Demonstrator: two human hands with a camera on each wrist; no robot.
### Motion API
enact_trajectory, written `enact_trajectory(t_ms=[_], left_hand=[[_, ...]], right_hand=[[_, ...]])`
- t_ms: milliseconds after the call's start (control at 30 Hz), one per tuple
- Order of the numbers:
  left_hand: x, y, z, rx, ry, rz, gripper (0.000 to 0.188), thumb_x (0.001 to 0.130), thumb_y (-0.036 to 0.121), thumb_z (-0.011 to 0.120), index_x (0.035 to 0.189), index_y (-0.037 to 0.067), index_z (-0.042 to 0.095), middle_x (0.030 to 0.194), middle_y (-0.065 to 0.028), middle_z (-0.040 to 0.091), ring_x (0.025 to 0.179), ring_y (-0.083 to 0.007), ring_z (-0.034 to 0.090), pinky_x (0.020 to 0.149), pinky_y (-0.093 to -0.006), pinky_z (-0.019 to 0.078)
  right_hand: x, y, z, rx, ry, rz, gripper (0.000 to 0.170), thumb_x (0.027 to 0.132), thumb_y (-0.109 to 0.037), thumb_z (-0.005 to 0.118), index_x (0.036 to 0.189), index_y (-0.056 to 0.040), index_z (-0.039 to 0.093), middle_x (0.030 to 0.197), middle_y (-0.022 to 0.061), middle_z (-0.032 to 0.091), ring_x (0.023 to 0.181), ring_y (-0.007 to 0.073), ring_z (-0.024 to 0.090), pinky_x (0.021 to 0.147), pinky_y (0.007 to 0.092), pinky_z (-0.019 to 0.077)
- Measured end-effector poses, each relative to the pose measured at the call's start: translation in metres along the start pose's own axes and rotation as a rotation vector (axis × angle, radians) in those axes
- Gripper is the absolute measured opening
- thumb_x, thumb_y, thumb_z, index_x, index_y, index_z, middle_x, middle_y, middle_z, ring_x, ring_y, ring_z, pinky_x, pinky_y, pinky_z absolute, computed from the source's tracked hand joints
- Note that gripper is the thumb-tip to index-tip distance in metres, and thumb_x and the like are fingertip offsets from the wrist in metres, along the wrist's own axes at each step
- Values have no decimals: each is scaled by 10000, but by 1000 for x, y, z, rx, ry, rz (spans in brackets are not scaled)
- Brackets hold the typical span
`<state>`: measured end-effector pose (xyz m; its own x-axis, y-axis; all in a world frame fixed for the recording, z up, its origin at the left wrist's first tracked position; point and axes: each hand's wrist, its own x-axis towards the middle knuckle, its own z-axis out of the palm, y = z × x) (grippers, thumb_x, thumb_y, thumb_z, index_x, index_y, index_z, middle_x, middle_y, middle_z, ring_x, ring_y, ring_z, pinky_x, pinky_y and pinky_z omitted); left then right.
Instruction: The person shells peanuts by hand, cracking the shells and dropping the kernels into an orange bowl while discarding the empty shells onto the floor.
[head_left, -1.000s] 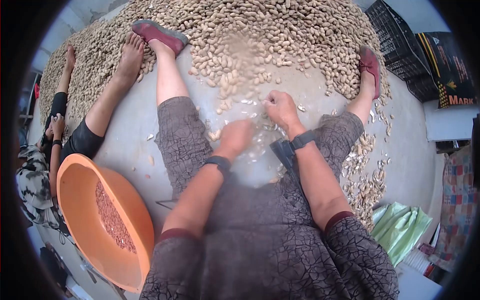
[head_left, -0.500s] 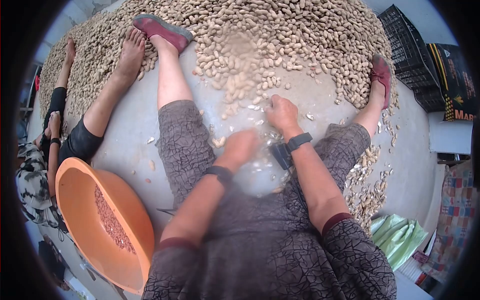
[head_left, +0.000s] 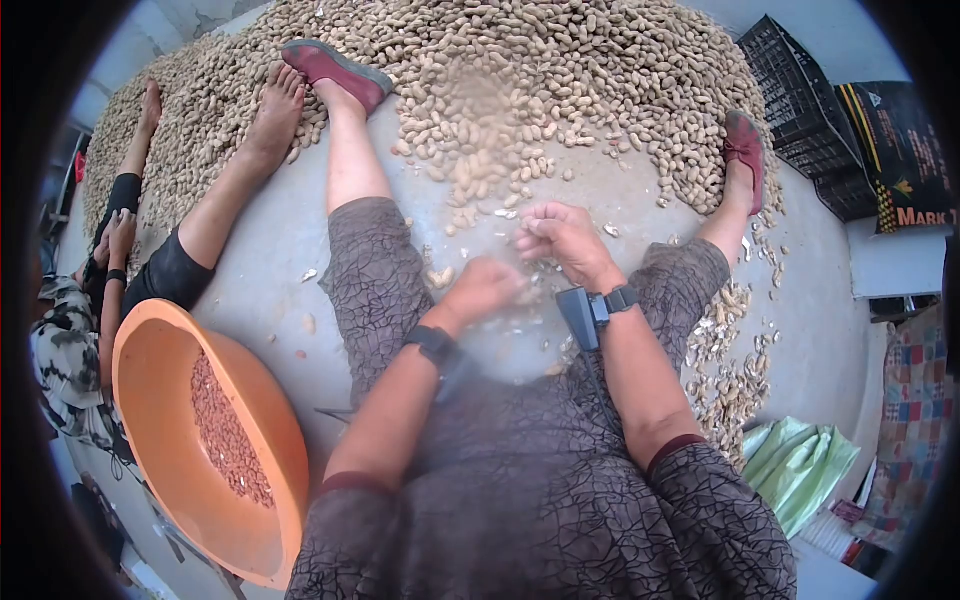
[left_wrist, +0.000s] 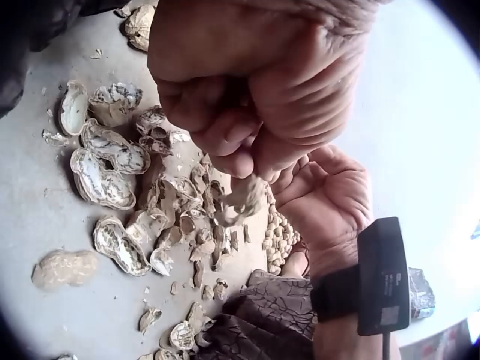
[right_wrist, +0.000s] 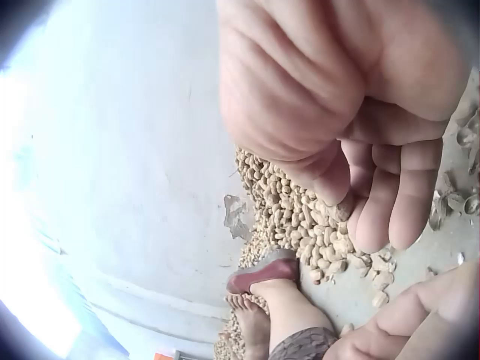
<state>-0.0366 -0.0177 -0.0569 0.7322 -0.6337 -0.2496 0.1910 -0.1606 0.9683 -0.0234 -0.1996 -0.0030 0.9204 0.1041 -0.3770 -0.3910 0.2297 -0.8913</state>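
Observation:
My left hand (left_wrist: 262, 82) pinches a blurred piece of peanut shell (left_wrist: 244, 201) between thumb and fingertips, low over the floor. Beneath it lie split, hollow peanut shells (left_wrist: 101, 180) and broken bits; a whole peanut (left_wrist: 66, 268) rests beside them. Just ahead and to the right, my right hand (head_left: 565, 240) is turned with its fingers curled in toward the left hand. At its thumb tip, in the right wrist view, shows a small tan peanut (right_wrist: 341, 211), partly hidden by the fingers. Both hands are between my spread legs.
A large heap of unshelled peanuts (head_left: 600, 70) spreads ahead. An orange basin (head_left: 150, 370) with reddish shelled kernels (head_left: 225, 425) stands at left, near another person's bare foot (head_left: 272, 120). Shells (head_left: 725, 370) lie along my right leg, with a green sack (head_left: 800, 465) behind. A black crate (head_left: 800, 110) stands far right.
My right hand has turned and its fingers have spread from a tighter curl. The left hand stays close by, still blurred by motion. The view has shifted slightly.

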Motion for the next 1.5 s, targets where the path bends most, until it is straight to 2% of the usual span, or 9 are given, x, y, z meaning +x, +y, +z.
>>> enact_trajectory(t_ms=[133,200,300,400,567,800,967,1267,1500], left_hand=[[-10,24,6,37,79,145,254,897,231,567,705,65,576,604,-11,587,588,-75,558,513,-194,436],[-16,35,-1,-164,136,-181,251,920,239,523,753,61,584,627,-15,582,562,-80,543,463,-184,401],[-23,46,-8,-575,169,-151,233,933,230,495,812,49,577,668,-26,581,538,-87,527,420,-177,361],[-25,46,-15,-599,138,-86,172,931,190,502,896,33,563,750,-26,591,603,-75,543,459,-163,375],[-29,48,-10,-647,95,-16,129,908,138,542,964,23,563,797,-20,598,656,-68,550,504,-157,386],[-36,57,-7,-828,96,30,138,882,92,572,1005,29,573,839,-27,607,679,-79,559,555,-181,421],[-36,51,-13,-879,13,74,171,840,110,638,998,52,607,906,-10,599,728,-70,509,625,-185,410],[-39,67,-4,-843,70,58,304,880,72,534,1171,-12,546,889,-8,569,647,-53,474,553,-168,392],[-42,65,-4,-747,60,69,306,872,57,522,1161,-40,553,897,-30,575,645,-68,462,542,-173,372]], right_hand=[[-16,-2,-1,95,-94,-10,155,867,-106,562,956,18,591,829,97,639,694,146,631,623,266,544],[-22,-3,-1,127,-134,-11,156,865,-125,577,944,8,596,828,87,641,676,132,625,622,258,541],[-29,-5,6,86,-132,-21,162,855,-152,605,921,-5,606,812,64,642,650,104,611,612,237,530],[-37,-11,18,68,-102,-18,168,842,-171,630,895,-13,612,793,45,636,644,85,598,590,214,508],[-38,-8,33,-424,-14,-229,187,788,-148,685,879,-4,607,747,4,610,642,43,539,560,196,444],[-56,-29,53,-484,-13,-233,178,741,-131,710,834,-10,618,721,2,606,649,51,538,586,205,448],[-54,-23,54,-770,92,-520,203,730,-125,709,852,7,614,774,86,646,699,137,620,615,264,492],[-53,-20,58,-168,-131,-174,289,780,-104,688,1000,31,559,915,75,618,727,143,634,671,250,508],[-51,-14,57,-213,-156,-192,278,803,-138,670,994,35,563,890,88,625,693,148,639,642,242,512]])
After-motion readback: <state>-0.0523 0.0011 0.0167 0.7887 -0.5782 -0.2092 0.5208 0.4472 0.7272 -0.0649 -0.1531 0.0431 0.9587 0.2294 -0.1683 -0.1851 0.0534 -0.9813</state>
